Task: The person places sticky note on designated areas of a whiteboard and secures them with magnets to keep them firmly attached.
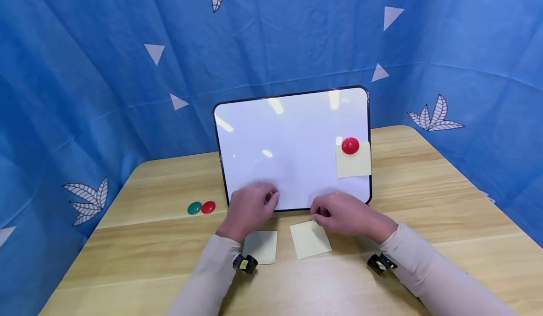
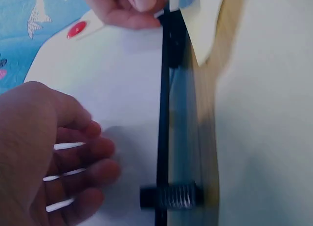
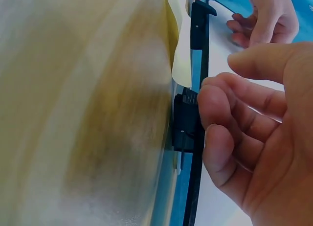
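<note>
Showing a left hand [image 1: 252,207], loosely bent and empty, near the lower left edge of a white, black-framed rectangular board [image 1: 292,132], and a right hand [image 1: 345,212], half curled, apparently empty, near the board's lower right edge. Including two pale-yellow square paper notes [image 1: 311,241] on the wood-grain worktop [image 1: 144,254] in front of the board, and a third note [image 1: 354,166] under a round red magnet [image 1: 350,145] at its right. As paper, probably light, limp, easily creased; best pinched at a corner.

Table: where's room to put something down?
The table is bare right of the whiteboard, toward the curtain, and left of the green disc. Crowded just before the whiteboard: left hand, right hand, two paper notes.
</note>
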{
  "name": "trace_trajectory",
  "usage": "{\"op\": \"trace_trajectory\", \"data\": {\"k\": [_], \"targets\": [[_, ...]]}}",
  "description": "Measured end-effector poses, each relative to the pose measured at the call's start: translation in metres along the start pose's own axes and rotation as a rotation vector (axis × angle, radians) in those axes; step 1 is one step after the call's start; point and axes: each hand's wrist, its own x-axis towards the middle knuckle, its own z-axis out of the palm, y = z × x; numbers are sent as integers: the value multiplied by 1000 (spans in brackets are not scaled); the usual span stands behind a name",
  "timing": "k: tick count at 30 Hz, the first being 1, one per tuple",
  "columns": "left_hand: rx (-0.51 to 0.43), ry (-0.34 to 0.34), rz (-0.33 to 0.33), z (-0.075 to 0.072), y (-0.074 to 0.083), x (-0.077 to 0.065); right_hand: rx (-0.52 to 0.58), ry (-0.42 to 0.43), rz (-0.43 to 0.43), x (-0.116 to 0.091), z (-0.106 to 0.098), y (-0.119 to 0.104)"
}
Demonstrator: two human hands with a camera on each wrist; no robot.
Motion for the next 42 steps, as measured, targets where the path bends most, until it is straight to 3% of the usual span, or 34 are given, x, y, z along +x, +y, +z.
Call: {"op": "trace_trajectory", "data": {"k": [7,16,25,35,39,42], "targets": [[-45,114,28,-8,-26,-11,-19,-54,-5,4,4,-3],[-61,169,89,-18,-52,-25,-37,-102,-28,6,5,-2],[-53,355,67,-35,-69,-29,-37,-152,-13,9,4,-4],[-269,528,-140,-46,-87,-31,-33,-164,-5,11,1,-6],[-348,521,-175,-46,-96,-32,-22,-161,4,3,3,-4],[-411,476,-259,-42,-104,-35,-15,-148,7,-4,4,-1]]}}
